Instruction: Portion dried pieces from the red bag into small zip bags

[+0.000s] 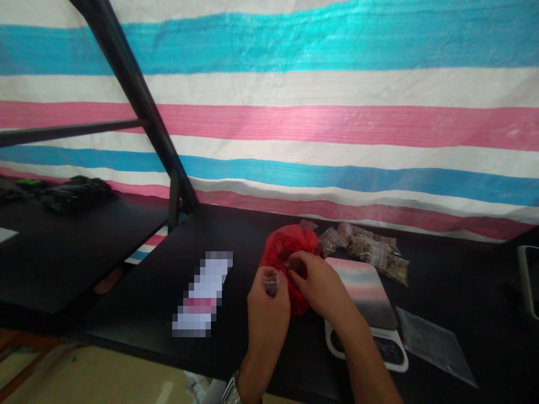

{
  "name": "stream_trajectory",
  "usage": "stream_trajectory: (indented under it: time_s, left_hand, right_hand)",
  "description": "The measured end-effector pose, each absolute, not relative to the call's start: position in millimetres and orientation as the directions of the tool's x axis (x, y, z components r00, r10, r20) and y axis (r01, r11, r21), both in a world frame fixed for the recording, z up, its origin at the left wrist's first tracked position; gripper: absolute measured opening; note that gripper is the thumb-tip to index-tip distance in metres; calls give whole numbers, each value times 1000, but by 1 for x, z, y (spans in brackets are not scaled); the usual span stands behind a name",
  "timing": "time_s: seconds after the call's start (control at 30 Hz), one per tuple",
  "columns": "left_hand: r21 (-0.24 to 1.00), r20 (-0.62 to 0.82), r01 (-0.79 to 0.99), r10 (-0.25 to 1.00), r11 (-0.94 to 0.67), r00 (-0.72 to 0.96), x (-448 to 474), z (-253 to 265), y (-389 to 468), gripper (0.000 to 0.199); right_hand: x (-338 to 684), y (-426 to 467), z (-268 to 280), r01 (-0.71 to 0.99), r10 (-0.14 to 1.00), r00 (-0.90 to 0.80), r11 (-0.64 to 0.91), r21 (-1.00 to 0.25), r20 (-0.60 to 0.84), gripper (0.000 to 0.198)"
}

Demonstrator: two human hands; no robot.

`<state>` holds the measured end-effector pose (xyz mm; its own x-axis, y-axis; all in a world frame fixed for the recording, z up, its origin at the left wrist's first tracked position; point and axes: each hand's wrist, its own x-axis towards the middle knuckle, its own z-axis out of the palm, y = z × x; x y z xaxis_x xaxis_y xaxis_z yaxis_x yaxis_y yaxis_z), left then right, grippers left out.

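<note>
Striped tarpaulin (pixel 337 112) in cyan, white and pink fills the whole background, hanging behind a black table (pixel 463 280) that runs across the lower half of the view. Slanting across the upper left is a black metal frame (pixel 126 78), with a second dark tabletop (pixel 63 247) beneath it carrying a heap of dark items at its far edge. On the main table, a kitchen scale (pixel 366 303) with a glossy platform lies just right of the hands, partly under the right forearm. Right of the scale lies an empty clear plastic bag (pixel 438 345), flat on the surface. Behind the scale, near the tarpaulin, several small filled clear bags (pixel 366 249) of brownish contents lie in a loose cluster. At the centre sits a red plastic bag (pixel 286 247), bunched and resting on the table. The right hand (pixel 320 286) presses against its front, fingers curled into the red plastic. The left hand (pixel 267 308) is just beside it, thumb and fingertips pinched together on a small clear pouch (pixel 272 280) held next to the red bag.
</note>
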<state>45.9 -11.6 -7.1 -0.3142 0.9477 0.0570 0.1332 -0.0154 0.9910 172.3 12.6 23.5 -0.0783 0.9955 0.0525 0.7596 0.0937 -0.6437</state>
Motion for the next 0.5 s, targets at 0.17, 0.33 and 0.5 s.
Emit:
stream_trajectory:
  time_s: [0.17, 0.33, 0.5]
  left_hand:
    - [999, -17, -34, 931, 5, -365, 40, -3, -5, 25]
    - [1000, -23, 3, 913, 26, -408, 34, 0, -2, 26]
    - [1000, -14, 12, 898, 21, -441, 30, -1, 0, 22]
  right_hand:
    - [173, 9, 24, 668, 995, -93, 87, -739, 33, 22]
    - [179, 8, 28, 527, 999, -37, 1, -850, -22, 21]
    - [190, 6, 34, 480, 998, -3, -60, -875, -70, 22]
